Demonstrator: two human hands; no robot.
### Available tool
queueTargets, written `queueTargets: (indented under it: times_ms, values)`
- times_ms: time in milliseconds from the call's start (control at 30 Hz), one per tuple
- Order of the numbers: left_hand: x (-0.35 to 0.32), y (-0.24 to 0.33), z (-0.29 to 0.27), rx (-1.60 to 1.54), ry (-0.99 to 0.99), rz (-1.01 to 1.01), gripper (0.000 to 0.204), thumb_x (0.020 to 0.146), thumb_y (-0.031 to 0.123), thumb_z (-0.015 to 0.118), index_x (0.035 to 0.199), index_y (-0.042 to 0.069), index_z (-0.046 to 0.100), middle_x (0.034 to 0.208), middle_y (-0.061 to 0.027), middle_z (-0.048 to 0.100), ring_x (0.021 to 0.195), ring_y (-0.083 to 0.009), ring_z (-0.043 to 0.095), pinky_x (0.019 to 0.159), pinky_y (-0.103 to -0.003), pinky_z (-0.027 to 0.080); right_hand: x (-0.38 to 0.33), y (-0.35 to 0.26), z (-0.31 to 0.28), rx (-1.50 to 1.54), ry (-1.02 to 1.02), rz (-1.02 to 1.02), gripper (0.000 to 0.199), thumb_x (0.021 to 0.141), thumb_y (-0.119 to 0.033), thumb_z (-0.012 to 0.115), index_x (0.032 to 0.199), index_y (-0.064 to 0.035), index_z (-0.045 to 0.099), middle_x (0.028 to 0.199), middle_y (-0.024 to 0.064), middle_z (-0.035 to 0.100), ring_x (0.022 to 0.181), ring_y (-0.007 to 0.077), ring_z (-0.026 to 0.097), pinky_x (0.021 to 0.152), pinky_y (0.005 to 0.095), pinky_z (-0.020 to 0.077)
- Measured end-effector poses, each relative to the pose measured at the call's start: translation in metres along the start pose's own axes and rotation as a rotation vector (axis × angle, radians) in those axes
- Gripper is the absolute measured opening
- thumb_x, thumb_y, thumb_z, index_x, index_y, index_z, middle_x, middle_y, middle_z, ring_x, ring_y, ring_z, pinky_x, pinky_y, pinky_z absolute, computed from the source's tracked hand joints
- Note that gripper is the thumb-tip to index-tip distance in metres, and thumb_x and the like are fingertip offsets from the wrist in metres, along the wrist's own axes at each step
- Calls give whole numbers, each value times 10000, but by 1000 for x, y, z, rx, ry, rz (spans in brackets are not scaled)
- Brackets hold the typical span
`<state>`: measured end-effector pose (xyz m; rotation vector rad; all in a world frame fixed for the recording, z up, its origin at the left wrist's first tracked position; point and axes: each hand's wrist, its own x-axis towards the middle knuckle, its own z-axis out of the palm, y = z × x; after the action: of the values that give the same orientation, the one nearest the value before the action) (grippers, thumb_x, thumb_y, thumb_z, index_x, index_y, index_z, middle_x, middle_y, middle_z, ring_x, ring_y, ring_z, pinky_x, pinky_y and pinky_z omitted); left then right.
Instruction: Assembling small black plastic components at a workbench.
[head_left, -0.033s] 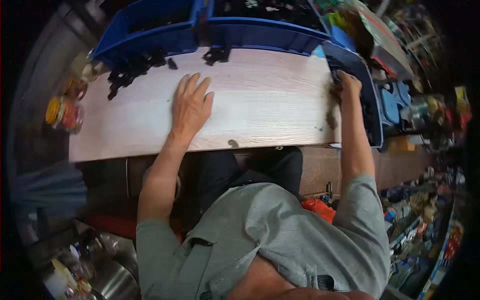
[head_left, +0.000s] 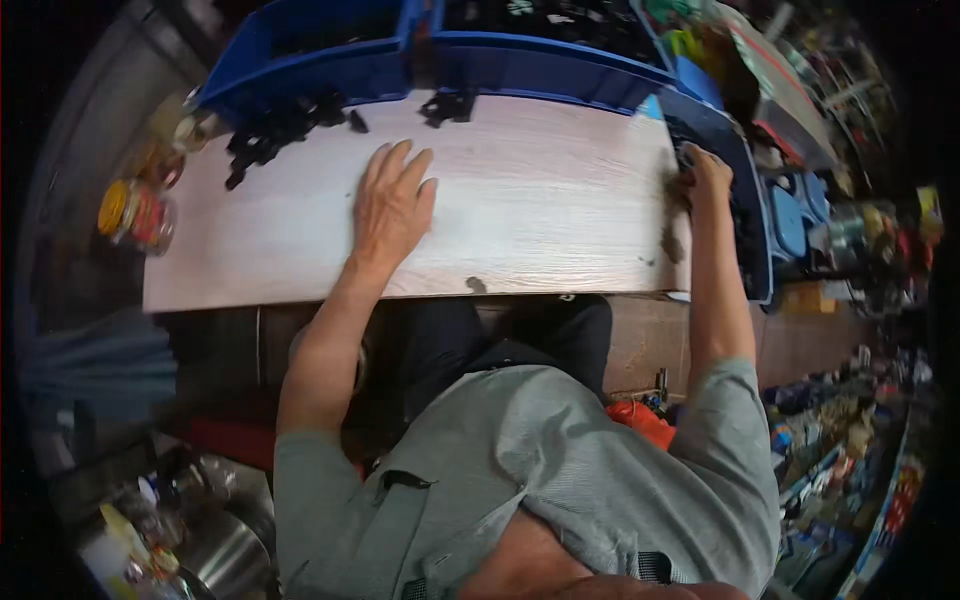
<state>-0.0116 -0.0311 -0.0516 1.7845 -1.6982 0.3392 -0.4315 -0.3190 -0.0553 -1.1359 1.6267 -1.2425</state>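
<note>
My left hand point(head_left: 393, 205) lies flat on the pale wood-grain tabletop point(head_left: 540, 210), fingers stretched out and holding nothing. My right hand point(head_left: 708, 172) is at the near wall of a dark blue bin point(head_left: 762, 265) along the table's right edge. Its fingers are bent and closed; whatever they may hold is hidden. Dark pieces sit inside that bin, partly covered by my hand and forearm. Small black parts point(head_left: 262, 142) lie heaped at the table's far left, and a smaller cluster of black pieces point(head_left: 450, 106) rests beyond my left hand.
Two large blue bins point(head_left: 550, 72) with black parts line the far edge. A clear jar with a yellow lid point(head_left: 140, 212) stands at the left end. Blue plastic pieces point(head_left: 785, 218) sit beyond the right bin. Bottom left, there is a metal pot point(head_left: 228, 550); assorted clutter point(head_left: 830, 470) covers the right side.
The whole scene has shifted slightly rightward in the view. Both hands keep nearly the same places, left on the table and right at the bin.
</note>
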Motion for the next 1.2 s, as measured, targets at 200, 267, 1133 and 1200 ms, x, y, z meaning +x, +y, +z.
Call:
queueTargets:
  times_ms: [200, 267, 1133, 1200]
  values:
    - [27, -41, -9, 34, 200, -251, 334, 926, 240, 676, 1199, 53, 715, 1176, -156, 699, 1105, -368, 619, 982, -439, 486, -87, -56, 47, 20, -264, 106, 263, 831, -240, 817, 1003, -57, 738, 643, -3, 478, 510, 136, 500, 499, 328, 519]
    - [45, -47, -8, 102, 127, -266, 349, 924, 282, 677, 1192, 63, 722, 1147, -160, 708, 1095, -367, 623, 965, -437, 495, -96, -49, 59, -11, -341, 80, 257, 836, -234, 808, 1003, -52, 738, 651, -20, 496, 517, 126, 510, 500, 312, 511]
    - [32, -60, 15, 46, 140, -171, 176, 895, 152, 660, 1015, 60, 750, 972, -143, 732, 891, -356, 666, 822, -442, 535, -185, -84, 255, -109, -578, 73, 321, 811, -291, 843, 921, -85, 624, 587, 2, 475, 477, 155, 514, 476, 367, 561]
    - [34, -60, 16, 30, 122, -178, 172, 894, 147, 657, 1008, 56, 748, 965, -144, 733, 880, -356, 667, 814, -445, 536, -177, -75, 249, -60, -619, 24, 279, 824, -265, 825, 905, -88, 624, 588, 4, 477, 478, 156, 518, 479, 373, 567]
